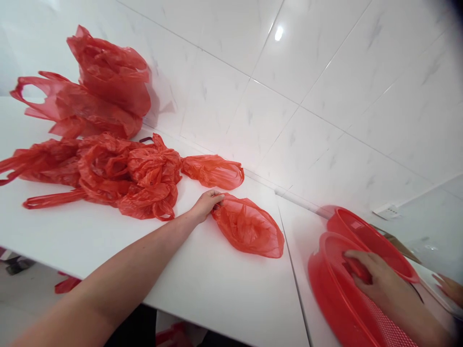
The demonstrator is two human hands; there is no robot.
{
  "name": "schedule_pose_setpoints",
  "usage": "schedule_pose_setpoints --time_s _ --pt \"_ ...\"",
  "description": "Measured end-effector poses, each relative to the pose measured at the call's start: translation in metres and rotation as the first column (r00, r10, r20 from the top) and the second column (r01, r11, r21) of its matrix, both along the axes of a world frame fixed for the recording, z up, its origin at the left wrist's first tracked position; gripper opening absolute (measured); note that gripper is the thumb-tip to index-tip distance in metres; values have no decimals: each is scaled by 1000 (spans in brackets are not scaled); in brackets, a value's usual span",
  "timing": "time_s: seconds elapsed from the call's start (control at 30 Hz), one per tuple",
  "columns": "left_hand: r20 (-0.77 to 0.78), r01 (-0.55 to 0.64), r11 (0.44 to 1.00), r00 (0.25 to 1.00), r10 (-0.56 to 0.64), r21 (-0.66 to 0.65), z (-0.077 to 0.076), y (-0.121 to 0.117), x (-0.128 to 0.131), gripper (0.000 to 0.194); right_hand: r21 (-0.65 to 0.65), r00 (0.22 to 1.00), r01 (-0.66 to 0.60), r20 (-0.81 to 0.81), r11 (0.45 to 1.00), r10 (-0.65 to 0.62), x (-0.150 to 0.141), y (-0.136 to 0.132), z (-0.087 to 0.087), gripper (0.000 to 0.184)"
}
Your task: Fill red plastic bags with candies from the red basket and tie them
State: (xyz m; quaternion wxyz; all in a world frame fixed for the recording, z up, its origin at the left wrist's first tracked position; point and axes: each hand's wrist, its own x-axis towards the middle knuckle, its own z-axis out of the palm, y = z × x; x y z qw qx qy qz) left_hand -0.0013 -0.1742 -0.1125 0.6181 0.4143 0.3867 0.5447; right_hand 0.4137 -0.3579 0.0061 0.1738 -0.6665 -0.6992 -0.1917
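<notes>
On the white table, my left hand [207, 206] pinches the gathered end of a thin red plastic bag [249, 229], which lies puffed out to the right of the fingers. Off to the right, my right hand [379, 277] is over the front red plastic basket [327, 279], its fingers closed around a small red thing [360, 270]. Motion smears that thing, so its kind is unclear. A second stretched-out red bag [213, 171] rests just behind my left hand, touching a heap of crumpled red bags [144, 173].
More red bags [108, 86] stand piled against the marbled tile wall [224, 96]. Another red basket [376, 241] is behind the front one. A seam [294, 270] divides two tabletops. At the far right edge, another person's hand [450, 289] shows near a white tray.
</notes>
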Motion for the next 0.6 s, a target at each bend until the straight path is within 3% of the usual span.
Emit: schedule_pose_setpoints --time_s 0.1,0.17,0.33,0.43,0.6 --pt "34 22 1000 999 -22 -15 2 -1 1 28 -154 988 -144 -78 977 133 -47 5 14 32" --pt "52 33 999 998 -32 -24 4 -2 1 28 -248 957 -285 -130 926 259 -90 8 15 29" --pt "80 49 998 996 -47 -30 6 -4 0 28 -368 890 -455 -149 811 431 -175 31 -9 40" --pt "90 61 998 994 -59 -22 6 -4 0 29 -377 883 -464 -133 802 449 -195 58 -24 43" --pt "100 76 997 992 -75 1 8 -5 0 28 -324 927 -376 -145 868 347 -200 89 -32 59"
